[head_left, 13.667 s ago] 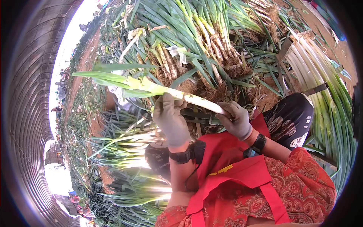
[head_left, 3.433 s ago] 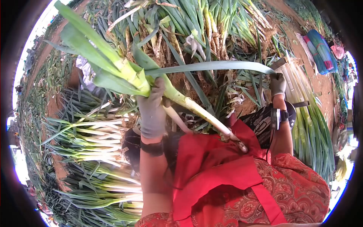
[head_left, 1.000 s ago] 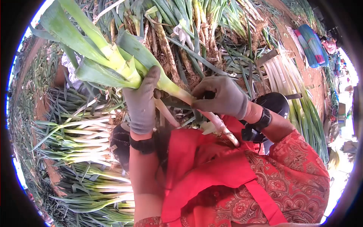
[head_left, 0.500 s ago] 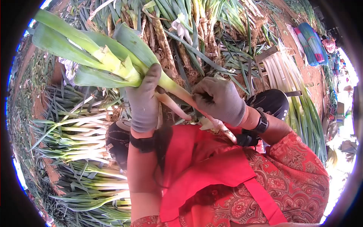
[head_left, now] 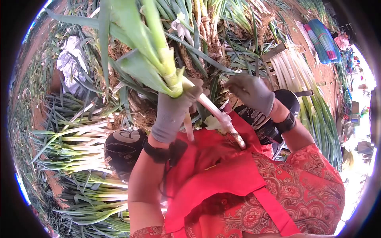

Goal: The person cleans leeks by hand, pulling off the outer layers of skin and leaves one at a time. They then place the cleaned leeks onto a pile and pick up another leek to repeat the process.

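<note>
My left hand (head_left: pixel 176 109), in a grey glove, is closed around a leek (head_left: pixel 208 105). Its broad green leaves fan out toward the upper left and blur at the tips. The pale shaft slants down to the right, its root end above my red apron (head_left: pixel 234 174). A second pale stalk (head_left: pixel 188 126) hangs below the same hand; where it joins is hidden. To the right of the shaft, apart from it, my gloved right hand (head_left: pixel 252 95) has loosely bent, slightly blurred fingers, with nothing visible in them.
Leeks with dirty roots (head_left: pixel 212 35) lie in a heap ahead. At right, cleaned leeks (head_left: pixel 291 71) rest by a wooden frame (head_left: pixel 274 53). Laid bundles (head_left: pixel 91 137) spread at left, near a whitish plastic bag (head_left: pixel 71 63). Farther right lies a blue-wrapped bundle (head_left: pixel 323 41).
My right hand has come off the shaft and moved right. My left hand has shifted right and turned the leek, so its leaves point more upward.
</note>
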Tool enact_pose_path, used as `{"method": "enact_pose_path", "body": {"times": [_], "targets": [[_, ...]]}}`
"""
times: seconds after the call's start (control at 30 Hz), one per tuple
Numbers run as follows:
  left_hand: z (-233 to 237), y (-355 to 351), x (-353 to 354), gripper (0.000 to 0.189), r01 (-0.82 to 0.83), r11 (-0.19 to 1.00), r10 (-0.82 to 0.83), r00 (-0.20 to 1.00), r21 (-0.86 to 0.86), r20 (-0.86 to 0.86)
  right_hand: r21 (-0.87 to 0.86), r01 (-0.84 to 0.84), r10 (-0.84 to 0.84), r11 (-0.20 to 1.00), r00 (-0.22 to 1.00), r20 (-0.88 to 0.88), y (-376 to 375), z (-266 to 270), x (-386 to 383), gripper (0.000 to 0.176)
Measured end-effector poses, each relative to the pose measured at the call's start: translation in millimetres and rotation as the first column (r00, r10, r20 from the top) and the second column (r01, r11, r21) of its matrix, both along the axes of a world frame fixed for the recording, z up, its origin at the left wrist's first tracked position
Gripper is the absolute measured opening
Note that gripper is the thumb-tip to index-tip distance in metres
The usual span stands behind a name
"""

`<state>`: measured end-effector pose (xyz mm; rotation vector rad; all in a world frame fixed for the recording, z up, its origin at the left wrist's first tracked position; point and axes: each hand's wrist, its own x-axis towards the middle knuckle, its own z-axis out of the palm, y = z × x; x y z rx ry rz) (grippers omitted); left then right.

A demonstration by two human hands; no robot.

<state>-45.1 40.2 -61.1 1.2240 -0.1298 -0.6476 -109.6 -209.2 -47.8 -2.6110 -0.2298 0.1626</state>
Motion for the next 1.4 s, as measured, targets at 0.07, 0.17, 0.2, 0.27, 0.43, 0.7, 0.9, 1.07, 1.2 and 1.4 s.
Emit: {"method": "enact_pose_path", "body": {"times": [0.07,0.17,0.2,0.27,0.43,0.7,0.9,1.07,1.2,1.4], "targets": [[7,1,7,0.027,-0.051,0.997,0.054,0.998,-0.066,0.038,0.667,-0.029,0.240,0.744,0.944,-0.226,27,-4,5,0.032],[26,18,24,0.030,-0.199,0.975,0.211,0.966,-0.097,0.146,0.888,0.359,0.623,0.289,0.634,-0.459,67,-7,17,0.055],[28,24,33,0.035,-0.273,0.957,0.289,0.936,-0.101,0.202,0.904,0.369,0.649,0.216,0.637,-0.415,80,-7,19,0.062],[31,32,46,0.040,-0.480,0.868,0.495,0.858,-0.132,0.140,0.918,0.284,0.537,0.276,0.747,-0.392,99,-11,22,0.071],[12,67,69,0.039,-0.600,0.778,0.628,0.752,-0.187,0.200,0.907,0.146,0.541,0.395,0.761,-0.358,102,21,17,0.086],[-3,110,77,0.035,-0.818,0.572,0.795,0.537,-0.054,0.281,0.719,0.383,0.323,0.580,0.702,-0.635,41,25,-62,0.090],[-19,151,71,0.028,-0.872,0.486,0.763,0.451,0.049,0.463,0.558,0.401,0.208,0.726,0.645,-0.735,1,64,-125,0.035],[-31,259,94,0.029,-0.919,0.389,0.703,0.341,0.064,0.624,0.446,0.381,-0.028,0.810,0.784,-0.620,-41,89,-173,0.024],[39,336,58,0.031,-0.913,0.285,0.934,0.196,-0.293,0.299,0.789,0.395,-0.456,0.471,0.874,-0.165,-96,107,-176,0.028],[116,384,-20,0.037,-0.895,0.128,0.961,0.005,-0.427,0.277,0.560,0.219,-0.319,0.799,0.944,0.085,-32,121,-79,0.029]]}}
